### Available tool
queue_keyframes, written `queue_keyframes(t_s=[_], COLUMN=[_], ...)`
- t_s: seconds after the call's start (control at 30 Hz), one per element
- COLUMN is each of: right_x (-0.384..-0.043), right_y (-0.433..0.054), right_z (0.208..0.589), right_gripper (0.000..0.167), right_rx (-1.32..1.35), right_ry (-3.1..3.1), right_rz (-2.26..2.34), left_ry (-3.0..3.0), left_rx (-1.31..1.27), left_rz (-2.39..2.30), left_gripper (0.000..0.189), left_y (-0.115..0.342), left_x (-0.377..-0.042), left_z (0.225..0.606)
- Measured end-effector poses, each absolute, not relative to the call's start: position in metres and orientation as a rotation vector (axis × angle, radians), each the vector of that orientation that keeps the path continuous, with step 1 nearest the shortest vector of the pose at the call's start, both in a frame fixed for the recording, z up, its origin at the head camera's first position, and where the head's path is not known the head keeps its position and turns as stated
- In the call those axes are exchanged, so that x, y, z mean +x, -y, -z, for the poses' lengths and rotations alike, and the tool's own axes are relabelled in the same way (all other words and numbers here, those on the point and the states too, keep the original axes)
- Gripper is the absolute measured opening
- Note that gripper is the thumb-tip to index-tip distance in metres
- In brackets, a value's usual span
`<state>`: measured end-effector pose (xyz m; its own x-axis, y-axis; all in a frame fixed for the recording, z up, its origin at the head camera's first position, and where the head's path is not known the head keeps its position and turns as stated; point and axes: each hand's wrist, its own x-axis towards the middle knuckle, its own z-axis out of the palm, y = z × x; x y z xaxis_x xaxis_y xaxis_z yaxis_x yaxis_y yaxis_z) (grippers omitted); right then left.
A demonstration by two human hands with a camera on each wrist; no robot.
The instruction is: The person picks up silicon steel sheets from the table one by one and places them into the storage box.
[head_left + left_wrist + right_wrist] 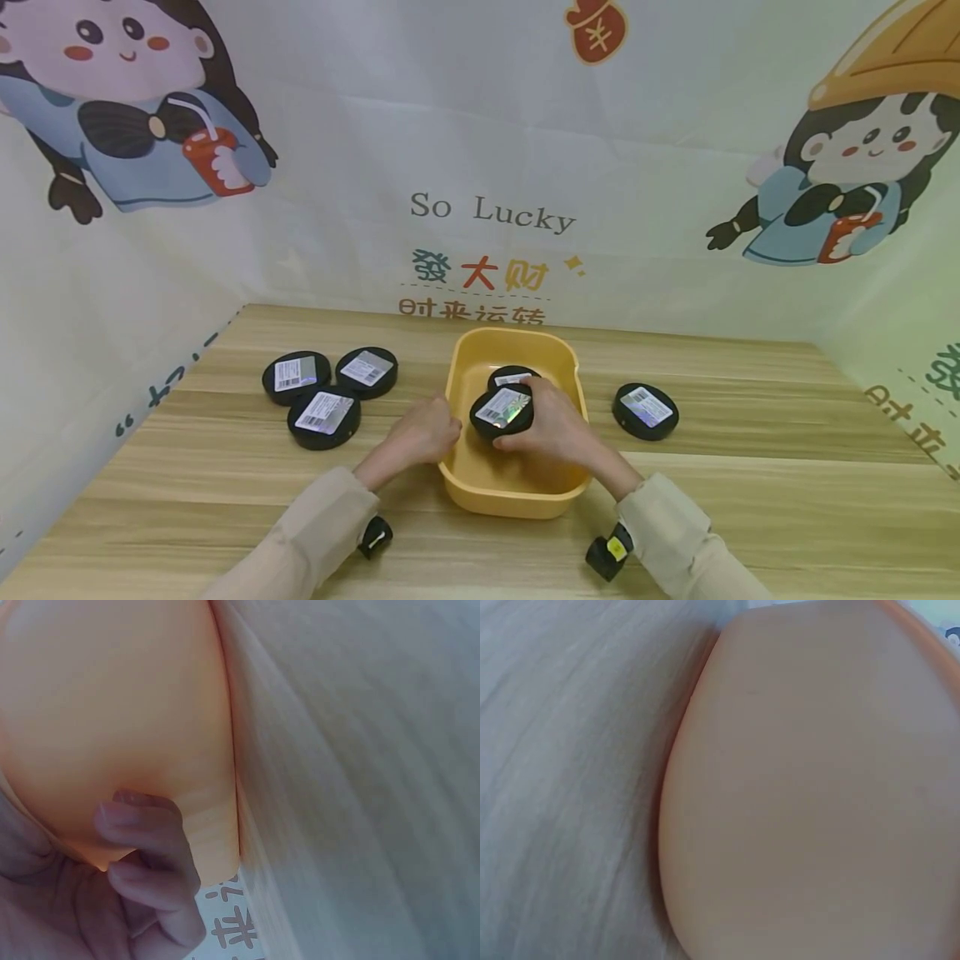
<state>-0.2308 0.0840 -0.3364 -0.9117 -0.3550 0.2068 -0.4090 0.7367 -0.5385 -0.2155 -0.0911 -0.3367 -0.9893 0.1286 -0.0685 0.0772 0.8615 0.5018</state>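
- The right hand (555, 429) clasps a black round tin (501, 411), held over the yellow tub (517, 500).
- The left hand (422, 435) curls its fingers (139, 825) on the tub's left wall.

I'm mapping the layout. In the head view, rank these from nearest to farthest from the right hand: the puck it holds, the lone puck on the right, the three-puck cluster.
1. Held puck, in the right hand, over the yellow tub.
2. Lone puck, right of tub.
3. Cluster, far left.

You're at a staged recording booth: a cartoon-printed backdrop (480, 167) wraps three sides of a wood-grain surface (750, 500).
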Motion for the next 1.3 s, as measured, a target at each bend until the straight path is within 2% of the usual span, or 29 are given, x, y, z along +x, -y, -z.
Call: queue_keyframes(t_s=[1.03, 1.3], right_x=[-0.246, -0.251], right_y=[-0.083, -0.082], right_z=[0.335, 0.336], right_gripper=[0.089, 0.086], right_rx=[0.509, 0.504], right_ry=[2.908, 2.944], right_rz=[-0.834, -0.808], left_ry=[-2.905, -2.924], left_rx=[0.109, 0.138], left_rz=[-0.764, -0.769], left_gripper=[0.028, 0.025], left_y=[0.091, 0.092], left_x=[-0.217, -0.215], left_z=[0.337, 0.336])
